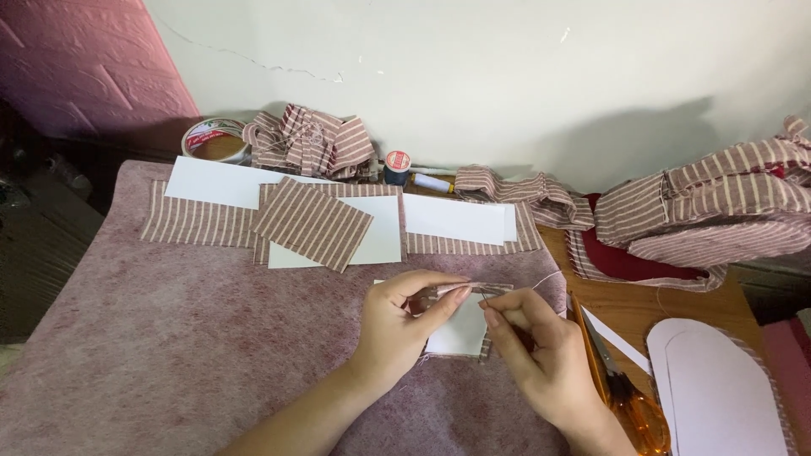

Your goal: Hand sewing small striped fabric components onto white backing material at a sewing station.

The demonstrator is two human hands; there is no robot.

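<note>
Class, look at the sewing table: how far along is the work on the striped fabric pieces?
Looks done: one striped rectangle lies finished on top of the row. In hand: the left hand and right hand pinch a small striped piece with white backing, a thread trailing from it. Seemingly left: striped strips with loose white cards, and a fabric pile at right. Orange scissors lie nearby.

You're holding a small striped fabric piece backed with white card, lying flat just left of the orange-handled scissors, its top edge folding over.
</note>
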